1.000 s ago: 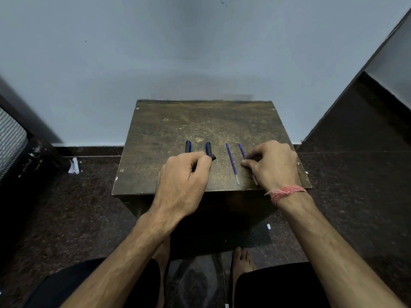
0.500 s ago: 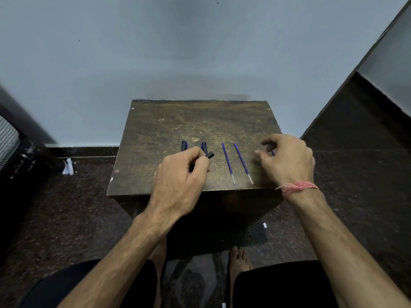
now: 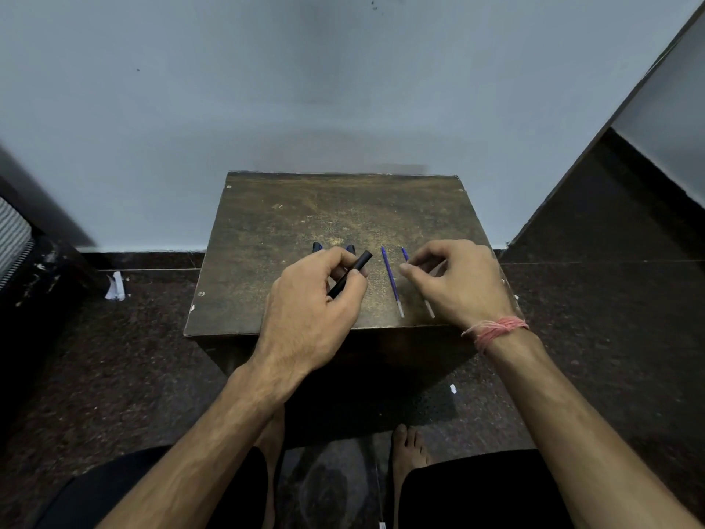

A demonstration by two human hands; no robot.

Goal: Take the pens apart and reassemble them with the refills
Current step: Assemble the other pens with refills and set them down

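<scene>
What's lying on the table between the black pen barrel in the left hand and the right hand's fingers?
In the head view, one blue refill lies on the table between the black pen barrel and the right hand; a second refill runs under that hand.

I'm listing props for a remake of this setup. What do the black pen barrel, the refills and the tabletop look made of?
Black pen barrel in the left hand: probably matte plastic, dull with no glint. Refills: thin blue tubes with pale tips, likely plastic. Tabletop: worn brown board, scuffed and yellowed, perhaps laminate or wood; hard to tell.
</scene>
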